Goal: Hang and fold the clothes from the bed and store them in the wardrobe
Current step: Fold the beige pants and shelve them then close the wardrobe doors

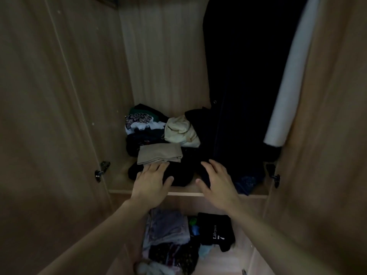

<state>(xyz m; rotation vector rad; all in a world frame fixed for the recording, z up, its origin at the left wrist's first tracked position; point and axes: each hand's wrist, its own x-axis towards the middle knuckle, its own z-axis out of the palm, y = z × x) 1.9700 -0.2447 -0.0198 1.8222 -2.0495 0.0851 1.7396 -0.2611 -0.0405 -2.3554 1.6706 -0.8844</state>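
The person stands at the open wardrobe [59, 96] with both arms reaching in to the shelf [198, 193], and the black folded garment [179, 175] lies at the front of that shelf, just behind its front edge. The left hand [153, 176] lies flat on the garment's left part, fingers straight and a little spread, the tips reaching the near edge of a beige folded piece [159, 155] that sits further back on the shelf. The right hand [216, 180] is over the garment's right part, fingers loosely spread and slightly bent; neither hand grips anything, and in this dim light I cannot tell whether the right palm actually presses down. The garment looks soft, light and limp, so I would judge it will sag and lose its fold if lifted by one corner; better to slide flat palms under both ends, or push it along the shelf from the front fold. It is black on black shadow, so its edges are hard to make out. At the back of the shelf sit a patterned stack [142, 121] and a cream bundle [181, 132]; above the shelf's right side hangs a dark coat [238, 76], which could catch a sleeve. Below the shelf lie more clothes [166, 231].
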